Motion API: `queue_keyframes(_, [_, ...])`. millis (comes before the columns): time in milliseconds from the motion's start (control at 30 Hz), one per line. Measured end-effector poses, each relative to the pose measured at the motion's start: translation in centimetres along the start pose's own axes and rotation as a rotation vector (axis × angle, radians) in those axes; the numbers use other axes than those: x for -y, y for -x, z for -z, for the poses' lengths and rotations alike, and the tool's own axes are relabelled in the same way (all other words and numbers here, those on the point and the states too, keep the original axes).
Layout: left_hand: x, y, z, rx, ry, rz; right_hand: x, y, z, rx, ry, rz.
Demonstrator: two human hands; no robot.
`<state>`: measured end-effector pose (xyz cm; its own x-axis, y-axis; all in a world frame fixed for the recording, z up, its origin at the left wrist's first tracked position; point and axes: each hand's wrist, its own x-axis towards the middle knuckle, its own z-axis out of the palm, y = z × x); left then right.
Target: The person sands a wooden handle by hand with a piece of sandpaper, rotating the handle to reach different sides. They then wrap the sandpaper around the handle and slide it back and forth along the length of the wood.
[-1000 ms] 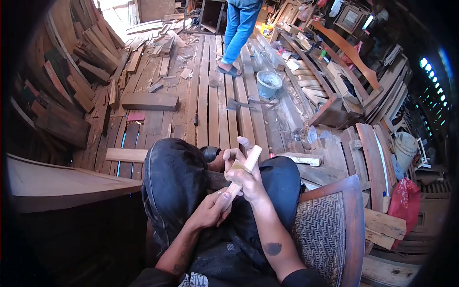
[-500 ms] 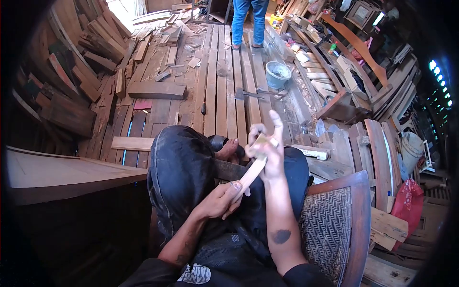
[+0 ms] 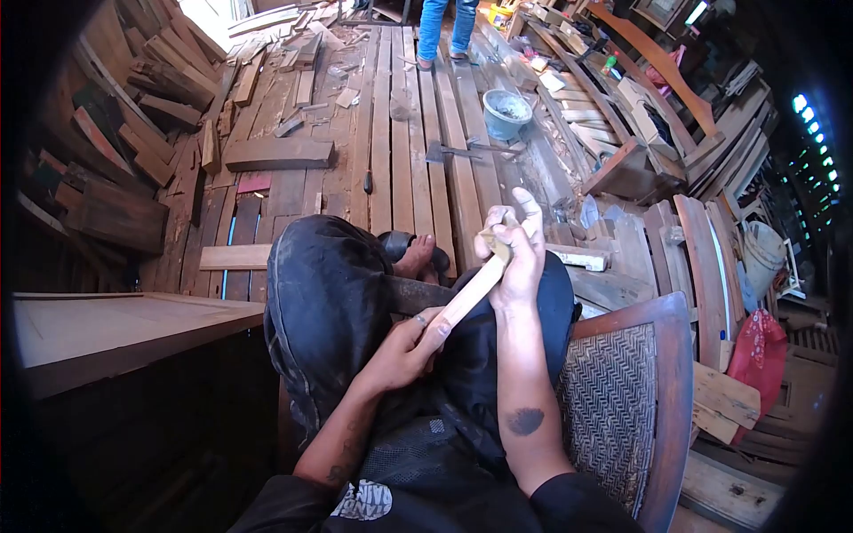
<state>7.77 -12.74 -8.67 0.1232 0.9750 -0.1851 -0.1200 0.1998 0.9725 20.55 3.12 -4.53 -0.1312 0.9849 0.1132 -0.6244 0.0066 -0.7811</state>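
Observation:
A pale, narrow wooden strip [image 3: 468,296] slants across my lap, its far end up and to the right. My left hand [image 3: 404,353] is closed around its lower end, thumb on top. Near the upper end, my right hand [image 3: 520,266] presses a folded yellowish piece of sandpaper [image 3: 498,245] around the strip. The right thumb and some fingers are bent over the paper, and one finger points up. The strip's far tip is hidden by the paper and fingers.
A woven-back chair [image 3: 609,404] is at my right; a pale panel [image 3: 133,329] is at my left. Ahead on the plank floor are a hammer-like tool [image 3: 453,153], a thick wood block [image 3: 280,154] and a bucket [image 3: 506,114]. Another person's legs [image 3: 444,31] stand beyond.
My right hand and the sandpaper have shifted toward the strip's far end, with the fingers curled more tightly. My left hand keeps its hold. The view has tilted slightly down.

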Motion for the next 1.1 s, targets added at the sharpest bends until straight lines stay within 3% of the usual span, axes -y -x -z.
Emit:
queue_keyframes(100, [2.2, -0.6, 0.5, -0.087, -0.059, -0.232, -0.6, 0.7, 0.3, -0.008, 0.043, -0.048])
queue_keyframes(200, [1.1, -0.5, 0.9, -0.055, 0.177, -0.067, -3.0, 3.1, -0.1, 0.091, 0.059, -0.153])
queue_keyframes(333, [0.5, -0.1, 0.7, -0.044, 0.148, -0.136, -3.5, 3.8, 0.0, 0.145, 0.181, -0.161])
queue_keyframes(467, [0.5, -0.1, 0.8, 0.018, 0.112, -0.146, -2.5, 0.6, 0.3, 0.003, -0.144, -0.069])
queue_keyframes(567, [1.2, 0.2, 1.2, 0.061, 0.158, -0.103, -3.3, 1.3, 0.0, 0.107, -0.171, -0.072])
queue_keyframes(767, [0.3, 0.3, 0.6, 0.015, 0.082, -0.078, -3.0, 3.0, 0.4, 0.065, 0.014, -0.139])
queue_keyframes(933, [0.1, 0.0, 0.8, -0.031, 0.153, -0.13, -4.3, 3.9, 0.4, 0.298, 0.109, -0.077])
queue_keyframes(1033, [0.0, 0.0, 0.8, -0.075, 0.226, -0.139, -4.0, 5.2, 0.0, 0.451, 0.4, -0.145])
queue_keyframes(1067, [-0.1, 0.0, 0.8, -0.093, 0.23, -0.133, -3.3, 5.2, 0.0, 0.497, 0.393, -0.244])
queue_keyframes(1100, [-0.1, -0.1, 0.8, -0.111, 0.235, -0.125, -3.0, 4.9, 0.0, 0.564, 0.411, -0.206])
